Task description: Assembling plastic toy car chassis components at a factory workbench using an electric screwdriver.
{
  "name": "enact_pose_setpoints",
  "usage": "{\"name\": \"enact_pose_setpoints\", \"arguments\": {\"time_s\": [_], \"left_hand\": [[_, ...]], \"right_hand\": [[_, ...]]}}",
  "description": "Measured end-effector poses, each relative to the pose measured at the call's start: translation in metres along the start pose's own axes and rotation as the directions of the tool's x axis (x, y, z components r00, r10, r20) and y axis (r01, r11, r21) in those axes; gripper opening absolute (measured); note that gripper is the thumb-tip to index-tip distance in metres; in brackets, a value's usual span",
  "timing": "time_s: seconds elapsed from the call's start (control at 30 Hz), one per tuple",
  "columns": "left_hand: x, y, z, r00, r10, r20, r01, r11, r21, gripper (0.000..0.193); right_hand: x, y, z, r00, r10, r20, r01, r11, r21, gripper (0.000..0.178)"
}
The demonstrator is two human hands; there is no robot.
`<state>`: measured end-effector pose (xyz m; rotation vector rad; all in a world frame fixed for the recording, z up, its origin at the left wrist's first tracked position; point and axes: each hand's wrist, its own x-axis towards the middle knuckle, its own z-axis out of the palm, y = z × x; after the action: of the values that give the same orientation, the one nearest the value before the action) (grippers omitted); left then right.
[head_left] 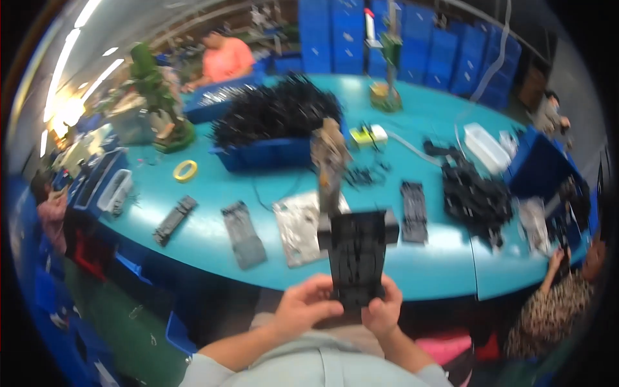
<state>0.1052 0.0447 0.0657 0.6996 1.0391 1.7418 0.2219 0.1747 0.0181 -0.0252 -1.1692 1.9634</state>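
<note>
Both my hands hold a black moulded plastic part (356, 258) upright in front of me, at the table's near edge. My left hand (306, 304) grips its lower left edge, fingers curled behind and thumb in front. On the lower right edge, my right hand (385, 308) is closed around it in the same way. The part is wide at the top, narrows below, and has slots down its face. Just beyond it stands a worn metal tool stand (330, 158), its lower end hidden by the part. A silvery flat sheet (298, 229) lies beside that.
Similar dark parts (244, 235) (414, 211) (175, 220) lie on the teal table (425, 271). A blue bin (271, 158) heaped with black pieces stands behind; a black pile (474, 193) lies right. Yellow tape (185, 170) sits left. Co-workers (227, 57) (554, 300) are around the table.
</note>
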Motion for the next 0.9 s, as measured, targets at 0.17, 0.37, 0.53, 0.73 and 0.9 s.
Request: {"name": "enact_pose_setpoints", "arguments": {"time_s": [0.17, 0.37, 0.53, 0.73, 0.9], "left_hand": [[0.031, 0.004, 0.008, 0.987, -0.154, 0.049, 0.153, 0.988, 0.03, 0.037], [0.054, -0.033, 0.011, 0.932, -0.354, 0.071, 0.361, 0.925, -0.121, 0.046], [0.052, -0.049, 0.006, 0.91, -0.409, 0.065, 0.412, 0.88, -0.234, 0.038], [0.054, -0.05, 0.0, 0.92, -0.391, -0.015, 0.376, 0.895, -0.24, 0.039], [0.052, -0.045, -0.001, 0.908, -0.394, -0.146, 0.352, 0.903, -0.244, 0.041]], "right_hand": [[0.001, -0.024, -0.027, 0.995, 0.094, -0.027, -0.095, 0.995, -0.043, 0.043], [-0.013, -0.036, -0.049, 0.97, 0.218, -0.105, -0.214, 0.976, 0.047, 0.047], [-0.01, -0.044, -0.052, 0.907, 0.395, -0.144, -0.393, 0.919, 0.045, 0.049], [-0.002, -0.034, -0.048, 0.869, 0.465, -0.168, -0.457, 0.885, 0.088, 0.053], [0.004, -0.021, -0.042, 0.843, 0.504, -0.186, -0.493, 0.864, 0.106, 0.053]]}}
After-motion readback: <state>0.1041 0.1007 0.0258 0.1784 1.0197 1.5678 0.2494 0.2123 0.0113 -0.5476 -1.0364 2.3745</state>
